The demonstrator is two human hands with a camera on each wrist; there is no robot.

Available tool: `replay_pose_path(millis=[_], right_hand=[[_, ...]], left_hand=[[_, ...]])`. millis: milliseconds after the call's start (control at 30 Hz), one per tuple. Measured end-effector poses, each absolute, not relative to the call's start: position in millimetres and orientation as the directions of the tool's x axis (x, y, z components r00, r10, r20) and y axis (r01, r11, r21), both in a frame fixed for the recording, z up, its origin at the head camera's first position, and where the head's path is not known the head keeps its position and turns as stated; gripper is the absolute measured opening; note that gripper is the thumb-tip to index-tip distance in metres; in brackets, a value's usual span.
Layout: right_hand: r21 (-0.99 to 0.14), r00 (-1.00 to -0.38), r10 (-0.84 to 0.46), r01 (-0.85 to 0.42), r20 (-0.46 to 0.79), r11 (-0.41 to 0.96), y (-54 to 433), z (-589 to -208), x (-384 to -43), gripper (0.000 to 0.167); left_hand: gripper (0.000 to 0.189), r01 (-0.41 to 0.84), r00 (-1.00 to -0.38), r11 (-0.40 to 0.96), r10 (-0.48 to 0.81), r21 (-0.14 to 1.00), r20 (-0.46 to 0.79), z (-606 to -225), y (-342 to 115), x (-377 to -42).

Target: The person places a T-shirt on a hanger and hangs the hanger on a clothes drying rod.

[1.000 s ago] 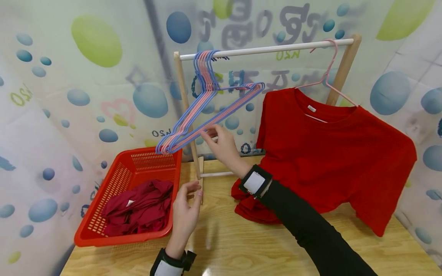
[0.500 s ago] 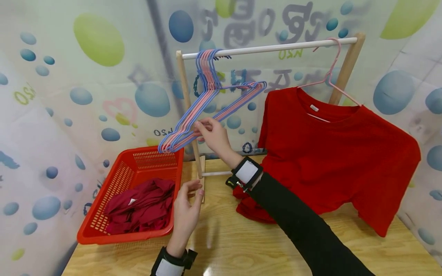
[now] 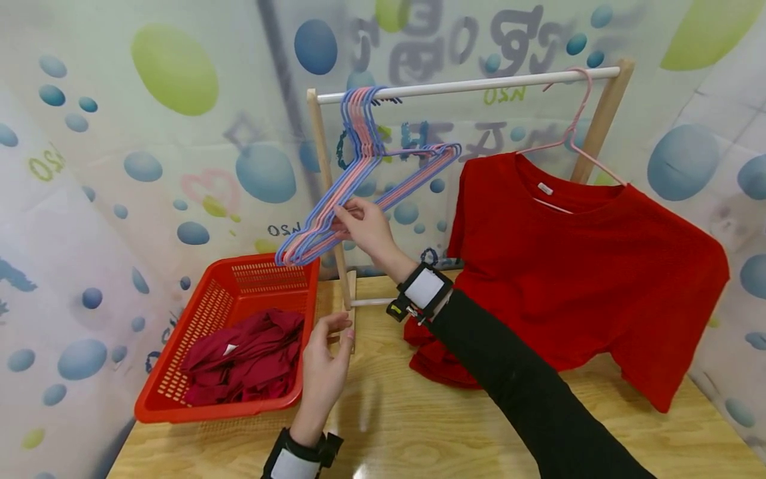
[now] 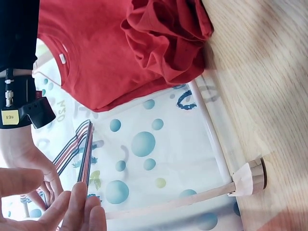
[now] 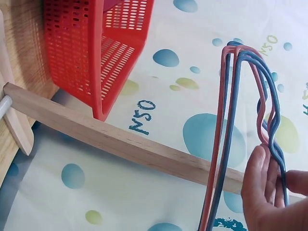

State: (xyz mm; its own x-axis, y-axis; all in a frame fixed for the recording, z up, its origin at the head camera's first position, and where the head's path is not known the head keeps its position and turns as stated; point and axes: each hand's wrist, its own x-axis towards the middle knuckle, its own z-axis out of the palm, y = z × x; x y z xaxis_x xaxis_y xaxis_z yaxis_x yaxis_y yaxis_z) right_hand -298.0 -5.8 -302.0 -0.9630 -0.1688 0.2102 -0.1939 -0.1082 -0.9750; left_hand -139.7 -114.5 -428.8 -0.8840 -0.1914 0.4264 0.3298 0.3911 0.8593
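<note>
The right hand (image 3: 369,229), the nearer one, pinches the hangers (image 3: 364,136) on their downward-sloping arms; the left hand (image 3: 325,362), fingers loosely curved, lies below the hangers, holding nothing.

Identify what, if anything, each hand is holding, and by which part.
The right hand pinches hangers by their sloping shoulder wires, thumb and fingers on either side. The left hand holds nothing.

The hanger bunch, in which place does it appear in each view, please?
Head: the bunch hangs above centre, slightly left.
Left wrist: the bunch is at lower left, partly covered.
Right wrist: the bunch fills part of the right half.
Shared landmark: the left wooden post.
</note>
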Motion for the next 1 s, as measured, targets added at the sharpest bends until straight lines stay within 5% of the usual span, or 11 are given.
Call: replay_pose_path(millis=[367,600,1000], right_hand=[[-0.967,-0.962,-0.184,-0.166,0.202,-0.194,0,-300,-289,0.013],[-0.953,-0.968,-0.149,-0.161,0.204,-0.258,2,-292,-281,0.015],[-0.901,-0.98,-0.08,-0.136,0.184,-0.413,10,-282,-270,0.017]], left_hand=[[0.025,0.324,-0.887,0.387,-0.194,0.863,0.419,-431,-114,-140],[0.027,0.382,-0.853,0.421,-0.181,0.823,0.489,-481,-129,-166],[0.024,0.328,-0.884,0.402,-0.188,0.855,0.428,-428,-114,-137]])
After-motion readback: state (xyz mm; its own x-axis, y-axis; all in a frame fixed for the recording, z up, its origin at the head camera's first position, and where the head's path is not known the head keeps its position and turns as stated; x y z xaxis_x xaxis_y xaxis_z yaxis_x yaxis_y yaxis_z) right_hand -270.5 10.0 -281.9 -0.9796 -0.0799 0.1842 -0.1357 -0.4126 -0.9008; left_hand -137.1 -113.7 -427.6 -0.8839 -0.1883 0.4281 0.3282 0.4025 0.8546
